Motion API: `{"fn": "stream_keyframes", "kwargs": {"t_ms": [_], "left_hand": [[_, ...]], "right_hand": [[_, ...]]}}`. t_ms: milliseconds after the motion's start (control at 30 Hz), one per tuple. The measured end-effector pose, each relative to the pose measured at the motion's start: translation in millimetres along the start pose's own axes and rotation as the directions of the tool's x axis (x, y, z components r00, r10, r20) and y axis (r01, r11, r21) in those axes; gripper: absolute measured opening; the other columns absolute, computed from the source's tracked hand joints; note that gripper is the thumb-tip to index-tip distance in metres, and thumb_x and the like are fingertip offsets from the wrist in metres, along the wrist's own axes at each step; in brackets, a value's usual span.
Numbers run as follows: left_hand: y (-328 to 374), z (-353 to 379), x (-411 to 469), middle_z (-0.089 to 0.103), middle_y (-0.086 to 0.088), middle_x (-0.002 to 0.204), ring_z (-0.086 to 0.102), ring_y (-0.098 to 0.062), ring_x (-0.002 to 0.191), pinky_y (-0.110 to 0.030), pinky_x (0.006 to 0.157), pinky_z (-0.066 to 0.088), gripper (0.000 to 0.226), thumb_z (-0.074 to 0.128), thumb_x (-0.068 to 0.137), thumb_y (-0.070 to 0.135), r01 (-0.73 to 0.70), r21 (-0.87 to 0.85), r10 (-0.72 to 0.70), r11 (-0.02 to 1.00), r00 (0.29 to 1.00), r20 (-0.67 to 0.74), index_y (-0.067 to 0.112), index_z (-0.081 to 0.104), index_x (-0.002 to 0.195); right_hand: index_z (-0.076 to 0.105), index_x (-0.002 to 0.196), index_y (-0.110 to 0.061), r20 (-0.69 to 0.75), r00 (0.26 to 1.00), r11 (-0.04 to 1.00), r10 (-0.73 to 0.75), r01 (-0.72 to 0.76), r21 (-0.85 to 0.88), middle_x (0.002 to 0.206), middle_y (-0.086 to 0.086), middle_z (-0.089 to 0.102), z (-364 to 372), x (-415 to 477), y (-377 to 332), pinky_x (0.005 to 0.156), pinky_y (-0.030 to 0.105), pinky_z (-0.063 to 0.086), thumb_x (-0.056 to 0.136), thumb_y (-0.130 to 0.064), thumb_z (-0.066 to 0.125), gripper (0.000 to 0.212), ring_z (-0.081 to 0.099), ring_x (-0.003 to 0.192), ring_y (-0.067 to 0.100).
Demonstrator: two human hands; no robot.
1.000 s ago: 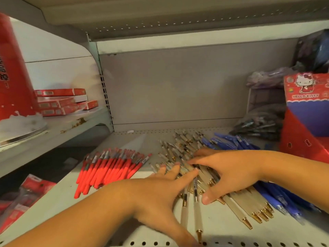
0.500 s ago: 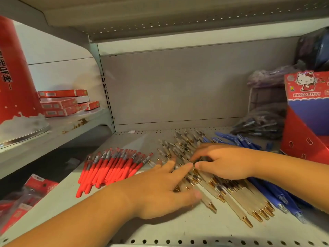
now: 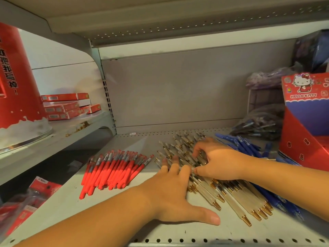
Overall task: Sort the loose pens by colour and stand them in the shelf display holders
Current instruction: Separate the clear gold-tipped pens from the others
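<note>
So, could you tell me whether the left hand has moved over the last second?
Yes. The left hand has swung its fingers left, closer to the red pens, which have not shifted.

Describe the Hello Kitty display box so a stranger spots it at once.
Start at the grey metal shelf and go right, past the gold-tipped pens and the blue pens. The display box stands at that end: red, with a cut-away front, the only thing bearing a Hello Kitty header.
</note>
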State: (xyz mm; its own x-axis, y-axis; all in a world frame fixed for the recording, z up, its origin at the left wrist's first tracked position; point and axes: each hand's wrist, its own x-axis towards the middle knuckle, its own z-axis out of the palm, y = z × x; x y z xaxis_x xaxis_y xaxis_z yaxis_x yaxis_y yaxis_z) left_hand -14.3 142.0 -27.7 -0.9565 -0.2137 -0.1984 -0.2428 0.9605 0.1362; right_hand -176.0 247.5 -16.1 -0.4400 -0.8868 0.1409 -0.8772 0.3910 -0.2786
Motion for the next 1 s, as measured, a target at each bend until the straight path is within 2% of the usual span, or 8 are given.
{"fn": "stream_keyframes", "kwargs": {"t_ms": [100,200,267,367,533,667,800,1000], "left_hand": [[14,2,8,-0.001,-0.010,0.165,-0.008,-0.042,0.149,-0.058,0.118,0.014,0.110,0.041,0.066,0.095,0.068,0.055,-0.069,0.996,0.998,0.005,0.031,0.011,0.150],[19,-1,13,0.002,-0.011,0.164,-0.006,-0.044,0.149,-0.056,0.114,0.023,0.079,0.039,0.082,0.077,0.114,0.010,-0.114,0.993,0.993,-0.018,0.028,0.020,0.141],[13,-1,14,0.024,-0.010,0.153,0.012,-0.042,0.145,-0.050,0.105,0.034,0.056,0.044,0.083,0.065,0.098,-0.044,-0.098,0.994,0.995,-0.017,0.029,0.027,0.122],[-4,-7,10,0.042,0.001,0.109,0.044,-0.026,0.107,-0.037,0.076,0.039,0.042,0.052,0.083,0.059,0.044,-0.061,-0.047,0.997,0.998,-0.048,0.030,0.029,0.104],[-24,-19,5,0.042,0.013,0.093,0.049,-0.005,0.079,-0.028,0.060,0.036,0.059,0.063,0.082,0.043,0.026,-0.132,-0.035,0.991,0.998,-0.061,0.033,0.030,0.130],[-27,-22,4,0.050,0.006,0.109,0.056,-0.012,0.095,-0.033,0.079,0.051,0.080,0.067,0.083,0.047,0.034,-0.189,-0.034,0.981,0.999,-0.001,0.042,0.015,0.144],[-25,-16,5,0.031,0.006,0.152,0.034,-0.020,0.138,-0.042,0.114,0.034,0.108,0.064,0.062,0.086,0.031,-0.126,-0.028,0.992,0.999,0.027,0.054,0.004,0.147],[-21,-10,12,0.011,0.003,0.163,0.018,-0.029,0.148,-0.044,0.117,0.025,0.104,0.058,0.061,0.090,0.018,-0.092,-0.022,0.996,0.999,-0.046,0.067,-0.007,0.139]], "right_hand": [[0.052,0.110,-0.030,0.055,0.998,0.998,0.041,-0.039,-0.045,0.095,-0.009,0.052,-1,0,-6,0.057,0.022,0.037,0.083,-0.047,0.067,0.035,0.050,0.077,0.005],[0.054,0.110,-0.028,0.063,0.996,0.998,0.055,-0.053,-0.032,0.090,-0.010,0.050,-2,-1,-8,0.055,0.021,0.033,0.083,-0.045,0.067,0.035,0.048,0.075,0.004],[0.054,0.109,-0.029,0.050,0.997,0.999,0.051,-0.050,-0.012,0.089,-0.012,0.050,-1,-2,-9,0.055,0.020,0.033,0.083,-0.047,0.068,0.034,0.048,0.075,0.004],[0.055,0.107,-0.032,0.043,0.997,0.997,0.060,-0.062,0.052,0.090,-0.014,0.050,0,-3,-11,0.055,0.019,0.034,0.081,-0.046,0.073,0.035,0.049,0.075,0.002],[0.065,0.113,-0.025,0.052,0.998,0.963,0.022,-0.035,0.267,0.108,-0.002,0.063,5,-4,-18,0.072,0.022,0.048,0.081,-0.047,0.070,0.039,0.057,0.084,0.002],[0.054,0.129,-0.033,0.093,0.996,0.956,0.005,-0.032,0.291,0.115,-0.010,0.057,3,-7,-20,0.081,0.026,0.054,0.083,-0.040,0.067,0.049,0.059,0.093,0.004],[0.052,0.126,-0.031,0.087,0.996,0.926,-0.001,-0.032,0.375,0.114,-0.010,0.057,1,-11,-12,0.079,0.023,0.054,0.087,-0.020,0.064,0.042,0.059,0.095,0.006],[0.047,0.126,-0.028,0.049,0.998,0.873,0.032,-0.052,0.485,0.120,-0.006,0.060,2,-7,-9,0.072,0.017,0.053,0.088,-0.007,0.070,0.050,0.065,0.097,0.011]]}}
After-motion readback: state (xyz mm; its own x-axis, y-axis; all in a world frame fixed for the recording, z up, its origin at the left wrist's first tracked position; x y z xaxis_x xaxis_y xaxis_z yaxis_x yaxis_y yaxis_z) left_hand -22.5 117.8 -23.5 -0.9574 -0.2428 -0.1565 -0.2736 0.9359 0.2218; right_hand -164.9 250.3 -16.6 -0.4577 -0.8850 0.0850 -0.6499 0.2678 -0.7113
